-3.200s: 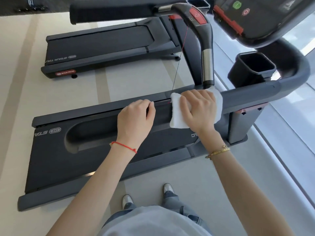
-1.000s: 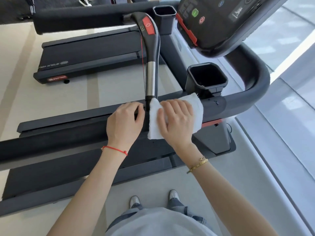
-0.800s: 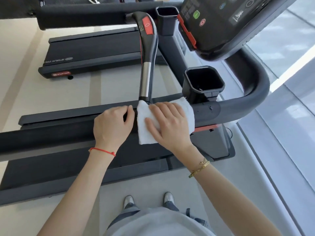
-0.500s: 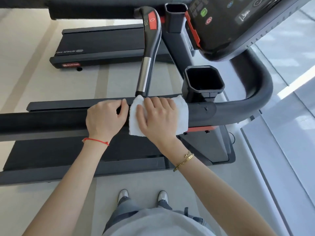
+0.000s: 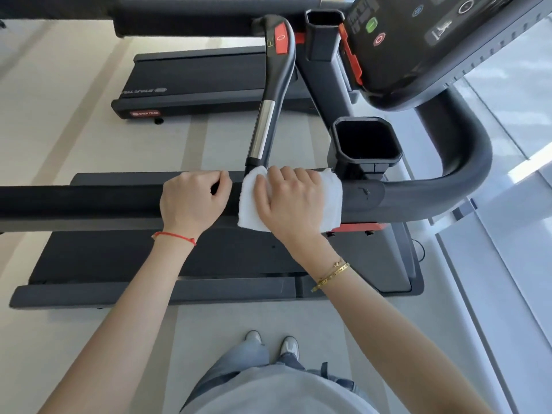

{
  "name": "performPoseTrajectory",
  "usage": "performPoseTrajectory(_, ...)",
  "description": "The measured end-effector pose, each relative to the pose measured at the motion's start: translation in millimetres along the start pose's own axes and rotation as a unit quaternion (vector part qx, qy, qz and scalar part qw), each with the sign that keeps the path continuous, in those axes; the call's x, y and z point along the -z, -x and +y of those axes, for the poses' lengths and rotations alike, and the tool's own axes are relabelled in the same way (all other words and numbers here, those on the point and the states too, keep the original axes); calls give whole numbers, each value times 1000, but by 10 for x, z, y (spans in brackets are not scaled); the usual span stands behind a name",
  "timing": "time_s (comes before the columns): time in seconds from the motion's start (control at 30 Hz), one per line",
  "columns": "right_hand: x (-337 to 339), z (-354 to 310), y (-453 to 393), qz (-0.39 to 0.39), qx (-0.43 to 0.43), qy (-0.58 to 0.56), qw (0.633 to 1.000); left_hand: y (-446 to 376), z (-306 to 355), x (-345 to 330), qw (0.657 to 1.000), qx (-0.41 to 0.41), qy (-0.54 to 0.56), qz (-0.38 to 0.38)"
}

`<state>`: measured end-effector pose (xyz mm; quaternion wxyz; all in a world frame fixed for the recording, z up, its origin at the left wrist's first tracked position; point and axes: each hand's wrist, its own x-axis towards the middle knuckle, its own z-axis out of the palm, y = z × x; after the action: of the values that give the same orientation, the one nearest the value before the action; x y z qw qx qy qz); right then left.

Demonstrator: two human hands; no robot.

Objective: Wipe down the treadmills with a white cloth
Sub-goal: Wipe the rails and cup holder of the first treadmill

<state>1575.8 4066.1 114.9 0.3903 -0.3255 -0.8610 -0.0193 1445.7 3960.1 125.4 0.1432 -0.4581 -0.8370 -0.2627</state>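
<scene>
A dark treadmill stands in front of me, its black side handrail (image 5: 89,201) running across the middle of the view. A folded white cloth (image 5: 333,198) is draped over that rail. My right hand (image 5: 291,201) lies flat on the cloth and presses it against the rail, fingers wrapped over the top. My left hand (image 5: 192,201) grips the bare rail just left of the cloth, fingers curled around it. The running belt (image 5: 149,258) lies below the rail.
A sensor grip bar with a red pad (image 5: 270,94) rises just behind the cloth. A black cup holder (image 5: 366,141) and the console (image 5: 433,40) sit at the right. A second treadmill (image 5: 194,82) stands beyond. Glass panels (image 5: 507,264) line the right side.
Both hands and the cloth have slid left along the handrail, away from the cup holder. The view has shifted a little as well.
</scene>
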Motion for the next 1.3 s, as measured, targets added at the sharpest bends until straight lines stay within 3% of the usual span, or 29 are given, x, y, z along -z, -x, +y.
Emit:
performPoseTrajectory(0.17, 91, 262, 203, -6, 93, -22, 995, 3, 25, 38, 1000, 3, 13, -15)
performPoseTrajectory(0.3, 247, 600, 317, -1, 55, 35, 998, 16, 235, 61, 997, -47, 54, 25)
performPoseTrajectory(0.47, 448, 1034, 228, 7, -17, 51, 999, -16, 552, -97, 991, -94, 93, -11)
performPoseTrajectory(0.6, 353, 758, 185, 15, -45, 44, 998, 12, 583, -199, 995, -88, 37, -25)
performPoseTrajectory(0.7, 253, 509, 192, -12, 20, 12, 1000, 11, 585, -213, 995, -93, 20, 8)
performPoseTrajectory(0.83, 363, 796, 152, -26, 88, 11, 996, 19, 570, -216, 996, -85, 20, 0)
performPoseTrajectory(0.97, 460, 1042, 137, -7, 52, 30, 998, 7, 567, -195, 996, -86, 28, -19)
performPoseTrajectory(1.13, 350, 838, 132, 18, 3, 44, 999, 72, 399, -107, 997, -64, 41, 6)
performPoseTrajectory(1.3, 191, 488, 41, 17, 20, 29, 999, 134, 70, 26, 999, -34, 23, 21)
